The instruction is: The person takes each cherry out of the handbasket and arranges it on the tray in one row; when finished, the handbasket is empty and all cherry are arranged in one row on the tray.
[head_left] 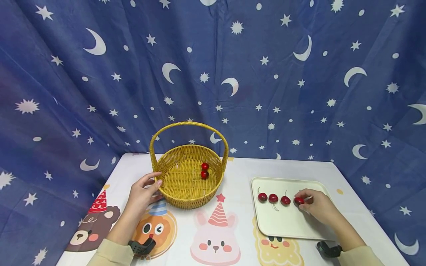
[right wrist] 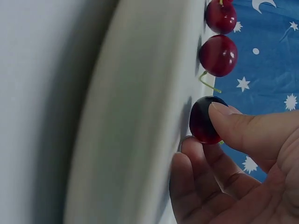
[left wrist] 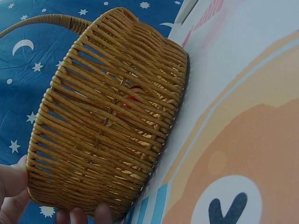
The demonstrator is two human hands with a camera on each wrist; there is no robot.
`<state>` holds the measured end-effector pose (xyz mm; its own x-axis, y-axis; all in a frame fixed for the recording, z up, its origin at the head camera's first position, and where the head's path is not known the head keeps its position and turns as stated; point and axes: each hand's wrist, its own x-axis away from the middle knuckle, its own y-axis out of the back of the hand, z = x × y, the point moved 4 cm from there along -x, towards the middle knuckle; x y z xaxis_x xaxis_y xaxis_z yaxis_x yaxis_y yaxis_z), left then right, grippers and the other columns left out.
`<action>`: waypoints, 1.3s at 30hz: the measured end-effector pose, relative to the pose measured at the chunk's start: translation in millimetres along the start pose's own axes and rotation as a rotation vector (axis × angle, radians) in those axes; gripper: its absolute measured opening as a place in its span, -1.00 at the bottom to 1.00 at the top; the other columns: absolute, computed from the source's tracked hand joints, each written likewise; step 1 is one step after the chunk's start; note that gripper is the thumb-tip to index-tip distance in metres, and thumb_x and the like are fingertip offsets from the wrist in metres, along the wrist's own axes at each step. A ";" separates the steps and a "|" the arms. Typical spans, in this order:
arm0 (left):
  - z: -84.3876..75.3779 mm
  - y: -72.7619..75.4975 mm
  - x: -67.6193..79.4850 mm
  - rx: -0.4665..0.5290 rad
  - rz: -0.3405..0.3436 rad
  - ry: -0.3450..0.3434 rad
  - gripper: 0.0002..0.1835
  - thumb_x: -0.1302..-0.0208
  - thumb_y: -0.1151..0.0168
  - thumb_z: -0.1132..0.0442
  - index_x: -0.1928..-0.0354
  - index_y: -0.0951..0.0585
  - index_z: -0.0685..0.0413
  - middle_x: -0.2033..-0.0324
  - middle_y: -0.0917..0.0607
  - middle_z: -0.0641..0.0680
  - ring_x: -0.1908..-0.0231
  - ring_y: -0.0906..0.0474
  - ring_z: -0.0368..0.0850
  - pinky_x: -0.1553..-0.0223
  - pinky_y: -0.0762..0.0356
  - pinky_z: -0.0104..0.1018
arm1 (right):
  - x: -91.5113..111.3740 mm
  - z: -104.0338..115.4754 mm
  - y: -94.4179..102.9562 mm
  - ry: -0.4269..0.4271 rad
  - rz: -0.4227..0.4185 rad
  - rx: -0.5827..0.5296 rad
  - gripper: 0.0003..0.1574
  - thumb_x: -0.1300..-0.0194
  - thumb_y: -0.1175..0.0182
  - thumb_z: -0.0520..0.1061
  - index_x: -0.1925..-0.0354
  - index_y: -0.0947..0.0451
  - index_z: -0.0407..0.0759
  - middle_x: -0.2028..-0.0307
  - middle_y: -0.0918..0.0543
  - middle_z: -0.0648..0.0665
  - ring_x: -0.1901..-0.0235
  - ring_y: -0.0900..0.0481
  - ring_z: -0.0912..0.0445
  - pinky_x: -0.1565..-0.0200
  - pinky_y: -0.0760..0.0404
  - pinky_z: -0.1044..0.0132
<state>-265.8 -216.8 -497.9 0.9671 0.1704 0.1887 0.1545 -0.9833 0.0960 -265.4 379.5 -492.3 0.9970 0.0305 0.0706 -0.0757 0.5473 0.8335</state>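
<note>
My right hand [head_left: 318, 205] pinches a dark red cherry [right wrist: 203, 122] between thumb and fingers, at the right end of a row on the cream tray [head_left: 293, 225]. Left of it in that row lie more cherries: one with its stem up [head_left: 285, 200], a middle one [head_left: 273, 198] and a far left one [head_left: 262, 197]. My left hand [head_left: 143, 193] holds the left edge of a yellow woven basket [head_left: 181, 202], with fingers against its outer wall in the left wrist view. Inside the basket, towards the right, two cherries [head_left: 204, 174] lie together.
The basket's tall arched handle [head_left: 189, 123] rises over it. Both stand on a white tablecloth [head_left: 246, 207] printed with cartoon animals. Behind the table hangs a blue curtain [head_left: 206, 99] with moons and stars. The tray lies to the right of the basket, with a gap between them.
</note>
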 end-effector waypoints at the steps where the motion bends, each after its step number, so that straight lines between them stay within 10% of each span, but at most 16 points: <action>1: 0.2 0.0 -0.1 0.000 -0.001 0.001 -0.50 -0.62 -0.23 0.21 -0.52 -0.49 0.00 -0.12 -0.43 0.14 0.16 -0.74 -0.08 0.02 -0.88 -0.15 | -0.4 -1.3 -0.8 -0.004 0.003 -0.003 -0.55 -0.22 -0.48 -0.37 -0.08 -0.73 -0.17 0.00 -0.76 -0.31 0.12 -0.71 -0.07 0.41 -0.71 0.28; 39: -2.1 0.0 1.8 -0.011 0.001 -0.020 -0.50 -0.63 -0.24 0.16 -0.51 -0.49 -0.01 -0.15 -0.45 0.16 0.13 -0.75 -0.08 0.00 -0.87 -0.13 | -2.0 -1.1 4.5 0.017 0.032 -0.010 -0.49 -0.23 -0.53 -0.27 -0.15 -0.72 -0.21 -0.03 -0.78 -0.31 0.09 -0.73 -0.08 0.24 -0.72 0.24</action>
<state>-264.5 -216.3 -495.5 0.9712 0.1681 0.1689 0.1515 -0.9827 0.1069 -267.7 382.8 -489.3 0.9942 0.0621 0.0881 -0.1078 0.5541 0.8254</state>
